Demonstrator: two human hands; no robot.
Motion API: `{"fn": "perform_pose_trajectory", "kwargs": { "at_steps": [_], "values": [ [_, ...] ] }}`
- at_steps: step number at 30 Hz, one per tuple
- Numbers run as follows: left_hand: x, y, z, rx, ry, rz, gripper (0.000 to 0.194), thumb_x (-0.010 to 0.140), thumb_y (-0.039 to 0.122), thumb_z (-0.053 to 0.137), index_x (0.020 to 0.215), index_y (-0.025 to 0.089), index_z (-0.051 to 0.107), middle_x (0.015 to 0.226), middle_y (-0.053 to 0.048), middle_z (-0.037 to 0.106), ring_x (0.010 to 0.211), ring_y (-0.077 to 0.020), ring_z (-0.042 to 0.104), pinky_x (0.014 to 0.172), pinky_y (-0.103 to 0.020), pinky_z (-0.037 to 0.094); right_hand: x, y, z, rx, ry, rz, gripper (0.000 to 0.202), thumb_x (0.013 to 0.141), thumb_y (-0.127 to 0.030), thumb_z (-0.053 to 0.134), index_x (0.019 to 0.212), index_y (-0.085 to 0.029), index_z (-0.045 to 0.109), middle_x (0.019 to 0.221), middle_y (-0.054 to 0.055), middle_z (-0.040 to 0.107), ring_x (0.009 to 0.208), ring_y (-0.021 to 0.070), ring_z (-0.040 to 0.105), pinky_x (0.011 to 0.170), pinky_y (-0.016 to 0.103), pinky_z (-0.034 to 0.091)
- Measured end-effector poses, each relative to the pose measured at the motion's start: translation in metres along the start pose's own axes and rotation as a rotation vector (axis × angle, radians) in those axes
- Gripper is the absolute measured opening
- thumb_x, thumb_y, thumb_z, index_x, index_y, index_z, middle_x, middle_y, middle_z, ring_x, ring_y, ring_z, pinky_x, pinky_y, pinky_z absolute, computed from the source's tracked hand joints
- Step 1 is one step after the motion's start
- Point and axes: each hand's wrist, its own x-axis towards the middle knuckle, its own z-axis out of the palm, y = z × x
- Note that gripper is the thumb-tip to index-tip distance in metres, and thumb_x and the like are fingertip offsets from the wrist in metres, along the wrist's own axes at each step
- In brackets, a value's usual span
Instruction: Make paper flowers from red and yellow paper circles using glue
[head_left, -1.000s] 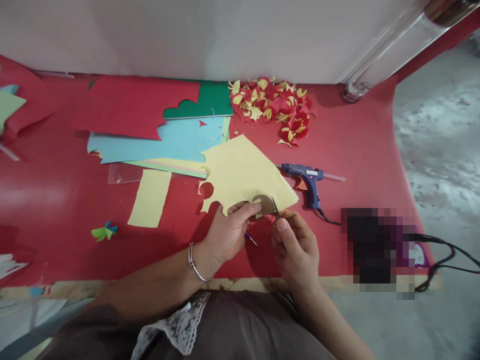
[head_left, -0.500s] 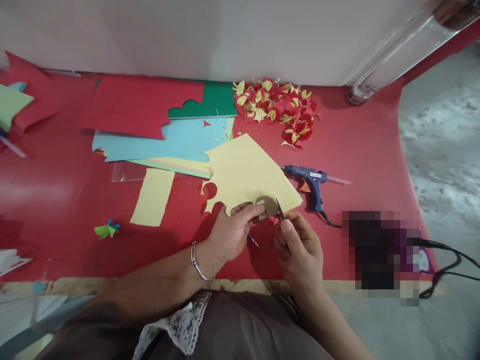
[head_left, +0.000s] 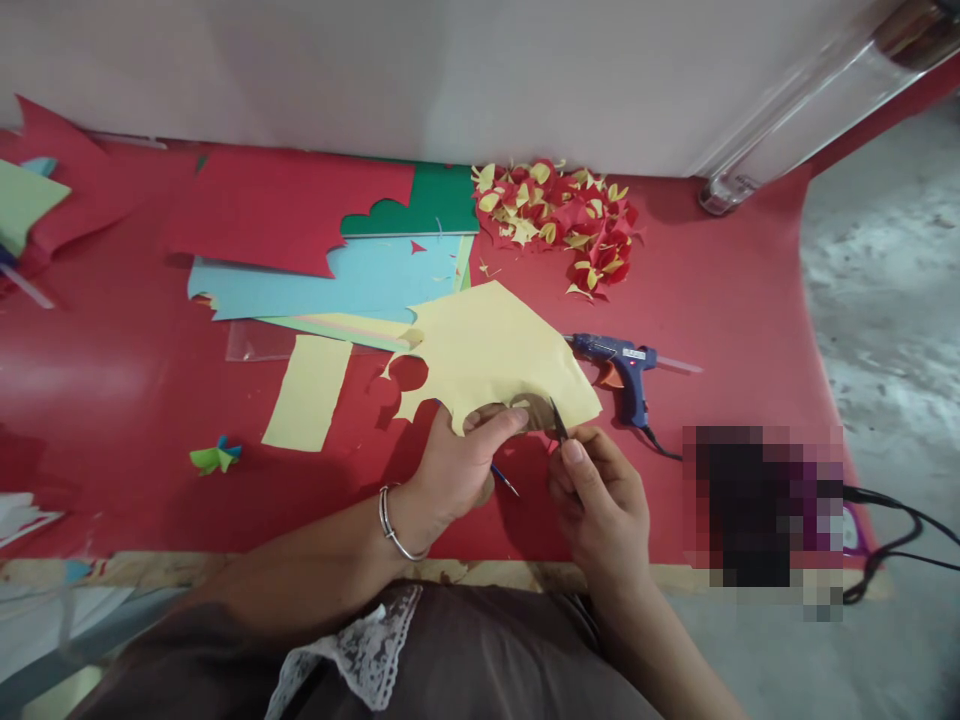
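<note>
My left hand [head_left: 469,450] pinches the near edge of a sheet of yellow paper [head_left: 487,335], thumb on top. Rounded bites are cut from the sheet's left and near edges. Under my left thumb a greyish-brown round piece [head_left: 536,410] lies against the paper; I cannot tell what it is made of. My right hand [head_left: 600,490] is closed around a small pair of scissors [head_left: 559,420], its dark blades at the paper beside the round piece. The scissors' handles are mostly hidden in my fingers. Below my left hand the tip of a thin blue tool [head_left: 505,481] shows.
A blue glue gun [head_left: 626,370] lies right of the paper. Red and yellow paper flowers [head_left: 555,215] are heaped at the back. Red paper [head_left: 277,210] and blue paper [head_left: 322,280] overlap at left, near a yellow rectangle [head_left: 307,393] and a green-blue paper piece [head_left: 215,457].
The yellow sheet has turned and bent slightly, its left cut edge shifting left and its far corner coming nearer. Both hands keep their grips in nearly the same place.
</note>
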Motion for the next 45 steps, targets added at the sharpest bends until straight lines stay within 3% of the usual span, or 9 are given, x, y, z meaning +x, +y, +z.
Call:
{"fn": "perform_pose_trajectory", "kwargs": {
  "at_steps": [6,11,14,18,23,28,32,39,45],
  "values": [
    [0.002,0.0,-0.008,0.109,0.107,-0.048,0.036,0.063,0.023,0.098,0.084,0.018,0.069,0.084,-0.003,0.077,0.089,-0.0186,0.074,0.097,-0.037,0.053,-0.002,-0.001,-0.002,-0.035,-0.018,0.001,0.033,0.088,-0.049,0.087,0.09,-0.022,0.067,0.06,-0.01,0.039,0.048,0.006,0.028,0.042,0.02,0.021],
    [0.007,0.005,-0.012,0.225,-0.081,-0.029,0.035,0.064,0.036,0.094,0.068,0.019,0.064,0.068,0.003,0.065,0.071,-0.0123,0.059,0.075,-0.03,0.047,-0.003,-0.002,-0.003,-0.085,-0.019,0.003,0.036,0.088,-0.052,0.086,0.096,-0.02,0.072,0.062,-0.008,0.04,0.051,0.0065,0.028,0.044,0.02,0.023],
    [0.009,0.005,-0.016,0.298,-0.116,0.0,0.037,0.068,0.037,0.092,0.064,0.02,0.059,0.063,0.004,0.058,0.065,-0.0117,0.052,0.068,-0.03,0.042,-0.004,-0.003,-0.004,-0.107,-0.016,0.009,0.037,0.087,-0.052,0.086,0.094,-0.02,0.071,0.062,-0.008,0.04,0.051,0.0064,0.027,0.043,0.021,0.021],
    [0.01,0.004,-0.02,0.335,-0.112,0.022,0.035,0.072,0.034,0.091,0.064,0.021,0.06,0.065,0.003,0.063,0.071,-0.0142,0.059,0.076,-0.031,0.046,-0.004,-0.002,-0.005,-0.128,-0.009,0.019,0.038,0.088,-0.054,0.085,0.092,-0.02,0.07,0.061,-0.008,0.041,0.05,0.0068,0.028,0.043,0.021,0.022],
    [0.011,0.005,-0.016,0.231,-0.059,-0.046,0.029,0.066,0.026,0.093,0.081,0.018,0.07,0.081,-0.002,0.077,0.084,-0.016,0.07,0.092,-0.033,0.051,-0.006,0.0,-0.007,-0.144,0.002,0.02,0.038,0.088,-0.054,0.085,0.093,-0.02,0.071,0.061,-0.008,0.042,0.051,0.0066,0.029,0.045,0.022,0.024],
    [0.009,0.008,-0.01,0.141,0.001,-0.066,0.038,0.06,0.017,0.094,0.083,0.018,0.065,0.081,-0.001,0.078,0.083,-0.0162,0.073,0.087,-0.033,0.057,-0.006,-0.002,-0.008,-0.186,0.021,0.011,0.04,0.087,-0.056,0.085,0.092,-0.019,0.071,0.062,-0.006,0.046,0.052,0.0077,0.033,0.046,0.023,0.026],
    [0.008,0.006,-0.01,0.159,-0.022,0.023,0.032,0.062,0.017,0.094,0.076,0.018,0.065,0.078,-0.002,0.076,0.08,-0.0158,0.072,0.083,-0.032,0.058,-0.007,-0.006,-0.004,-0.198,0.036,0.022,0.043,0.085,-0.059,0.086,0.086,-0.019,0.071,0.059,-0.007,0.042,0.05,0.0077,0.031,0.044,0.023,0.023],
    [0.011,0.001,-0.023,0.437,-0.143,0.22,0.011,0.08,0.027,0.085,0.079,0.018,0.078,0.079,-0.004,0.078,0.076,-0.0156,0.07,0.076,-0.027,0.054,-0.01,-0.007,0.001,-0.191,0.062,0.028,0.045,0.083,-0.06,0.087,0.082,-0.019,0.069,0.056,-0.008,0.042,0.048,0.0067,0.029,0.043,0.023,0.021],
    [0.008,0.006,-0.024,0.566,-0.131,0.267,0.012,0.078,0.029,0.088,0.08,0.02,0.081,0.074,-0.005,0.078,0.068,-0.0169,0.067,0.069,-0.028,0.051,-0.01,-0.007,0.002,-0.201,0.082,0.03,0.047,0.082,-0.061,0.087,0.08,-0.019,0.067,0.056,-0.007,0.043,0.047,0.0064,0.028,0.041,0.023,0.02]
  ]
}}
